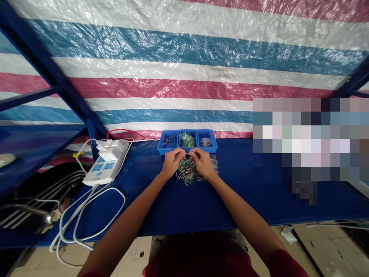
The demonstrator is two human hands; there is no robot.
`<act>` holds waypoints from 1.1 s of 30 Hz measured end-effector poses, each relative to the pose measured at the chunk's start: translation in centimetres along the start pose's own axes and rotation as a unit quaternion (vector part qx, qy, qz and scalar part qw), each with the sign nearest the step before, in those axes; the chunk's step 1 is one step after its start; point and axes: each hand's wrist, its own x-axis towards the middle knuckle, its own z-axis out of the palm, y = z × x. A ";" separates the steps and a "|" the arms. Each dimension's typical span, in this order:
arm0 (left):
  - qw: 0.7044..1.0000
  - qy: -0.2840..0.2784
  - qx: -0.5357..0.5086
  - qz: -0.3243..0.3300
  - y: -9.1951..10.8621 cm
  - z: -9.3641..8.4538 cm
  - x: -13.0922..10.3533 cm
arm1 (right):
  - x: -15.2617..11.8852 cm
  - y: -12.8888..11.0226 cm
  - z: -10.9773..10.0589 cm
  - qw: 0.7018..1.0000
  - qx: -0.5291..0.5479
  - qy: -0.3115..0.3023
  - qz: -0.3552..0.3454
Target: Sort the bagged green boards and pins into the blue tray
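L hand (173, 161) & R hand (203, 161) pinching thin pc (187, 153) before blue bin row (212, 149); prob. early: few metal pcs (167, 141) inside, bigger pile (186, 172) in front.

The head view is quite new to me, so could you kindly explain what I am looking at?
There is no machine here: a person works bare-handed, seen by one camera worn on the head, looking forward and down. On the blue table stand three bins holding small parts. In front of them lies a pile of thin metal pieces; a white power strip lies at the left. The left hand and right hand are close together by the pile, their fingertips seeming to pinch a thin item, too small to identify.
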 end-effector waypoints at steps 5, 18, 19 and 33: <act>0.998 0.056 0.018 0.003 0.0 0.3 -0.1 | 0.0 0.1 0.1 0.999 0.008 0.036 0.036; 0.997 0.069 -0.009 -0.017 -0.2 -0.1 0.4 | 0.3 0.0 0.2 0.994 0.042 0.038 0.096; 0.998 0.059 0.011 -0.011 -0.1 -0.3 0.3 | 0.3 0.0 0.1 0.994 0.033 0.044 0.098; 0.972 -0.026 0.170 0.161 -2.5 -1.0 0.3 | 0.5 0.1 -0.5 0.995 0.000 0.059 0.086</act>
